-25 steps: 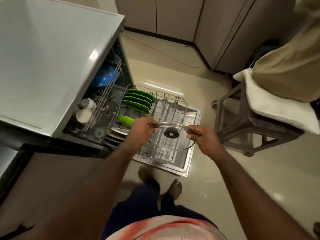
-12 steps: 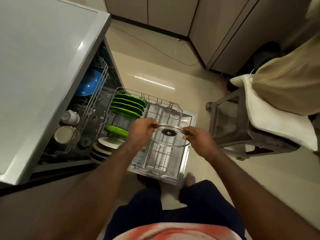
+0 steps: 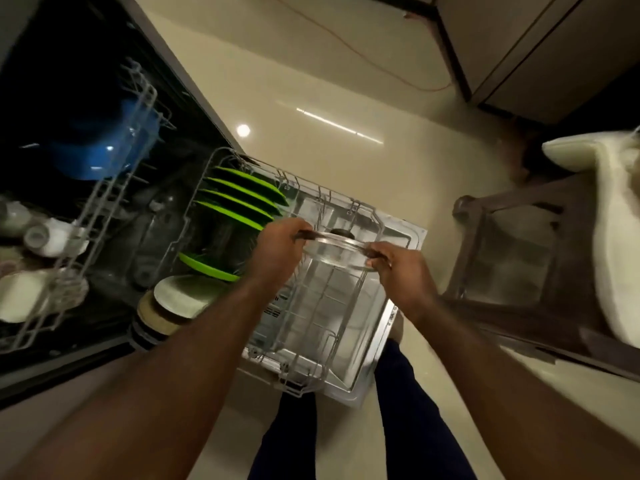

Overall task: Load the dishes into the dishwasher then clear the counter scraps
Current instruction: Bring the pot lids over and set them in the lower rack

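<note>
A round glass lid [image 3: 334, 252] with a metal rim and a dark knob hangs tilted over the pulled-out lower rack [image 3: 322, 327] of the open dishwasher. My left hand [image 3: 278, 247] grips its left rim and my right hand [image 3: 394, 268] grips its right rim. Several green plates [image 3: 242, 199] stand in the rack's far left slots, with one more green plate [image 3: 204, 266] and pale plates [image 3: 180, 299] nearer me. The upper rack [image 3: 114, 188] holds a blue bowl [image 3: 100, 147] and white cups [image 3: 45, 233].
The dishwasher door [image 3: 391, 299] lies open flat on the floor under the rack, with my legs [image 3: 408, 410] right at its front edge. A brown stool [image 3: 519, 271] with a white cloth [image 3: 616, 237] on it stands to the right. Cabinets [image 3: 536, 46] line the far wall.
I have bent closer over the dishwasher. The lid has come lower toward the lower rack and tipped more on edge, both hands still holding its rim.
</note>
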